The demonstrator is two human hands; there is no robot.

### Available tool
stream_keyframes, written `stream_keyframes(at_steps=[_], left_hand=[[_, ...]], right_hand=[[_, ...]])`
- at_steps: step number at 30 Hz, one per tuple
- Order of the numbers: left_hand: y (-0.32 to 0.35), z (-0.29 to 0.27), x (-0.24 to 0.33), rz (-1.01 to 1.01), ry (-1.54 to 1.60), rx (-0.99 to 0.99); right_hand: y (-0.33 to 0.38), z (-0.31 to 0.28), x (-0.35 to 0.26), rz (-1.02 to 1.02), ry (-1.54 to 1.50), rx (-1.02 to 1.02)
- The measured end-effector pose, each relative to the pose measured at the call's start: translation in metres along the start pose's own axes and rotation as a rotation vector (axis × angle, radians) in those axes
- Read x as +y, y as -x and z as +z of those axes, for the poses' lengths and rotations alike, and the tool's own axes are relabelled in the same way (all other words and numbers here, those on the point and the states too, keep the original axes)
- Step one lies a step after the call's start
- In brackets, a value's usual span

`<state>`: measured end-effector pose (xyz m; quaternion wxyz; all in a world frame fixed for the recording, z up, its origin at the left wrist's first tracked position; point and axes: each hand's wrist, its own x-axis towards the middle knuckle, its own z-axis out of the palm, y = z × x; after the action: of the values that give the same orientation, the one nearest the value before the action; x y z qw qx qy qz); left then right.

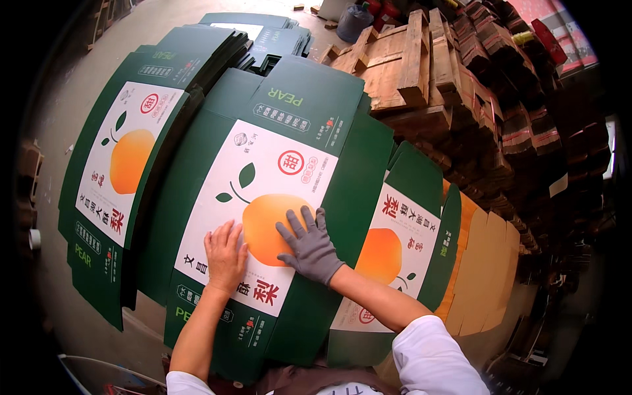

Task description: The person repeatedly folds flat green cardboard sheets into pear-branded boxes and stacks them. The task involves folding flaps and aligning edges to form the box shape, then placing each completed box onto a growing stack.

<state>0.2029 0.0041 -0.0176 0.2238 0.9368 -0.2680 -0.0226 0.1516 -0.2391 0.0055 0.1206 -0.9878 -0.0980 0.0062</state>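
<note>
A flat, green, unfolded cardboard carton point(217, 164) with a white panel and a printed orange-yellow pear lies in front of me. My left hand point(225, 257), bare, rests on the white panel beside the pear's lower left, its fingers stretched out. On the printed pear lies my right hand point(308, 247), in a grey glove, with the fingers spread flat. Neither hand grips anything. To the right, a second carton sheet point(411, 174) of the same print continues under my right forearm, its pattern turned the other way.
A stack of matching green cartons point(148, 76) stands on the left, with more green sheets point(280, 39) behind. Plain brown cardboard point(487, 270) lies at the right. Wooden pallets point(395, 66), bundled brown cardboard point(500, 52) and a blue water jug point(355, 24) are at the back.
</note>
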Motion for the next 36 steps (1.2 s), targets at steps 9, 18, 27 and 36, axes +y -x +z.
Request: stream_keyframes(at_steps=[9, 18, 27, 36], left_hand=[[0.027, 0.01, -0.02, -0.044, -0.133, -0.114], [0.016, 0.014, -0.021, -0.006, -0.084, -0.065], [0.024, 0.018, -0.026, -0.013, -0.04, 0.031], [0.081, -0.116, -0.113, 0.088, -0.094, 0.022]], right_hand=[[-0.112, 0.006, 0.099, 0.147, 0.148, 0.024], [-0.135, 0.013, 0.13, 0.441, 0.328, 0.265], [-0.002, 0.04, -0.088, 0.332, 0.259, 0.099], [0.076, 0.064, -0.182, 0.362, 0.18, -0.022]])
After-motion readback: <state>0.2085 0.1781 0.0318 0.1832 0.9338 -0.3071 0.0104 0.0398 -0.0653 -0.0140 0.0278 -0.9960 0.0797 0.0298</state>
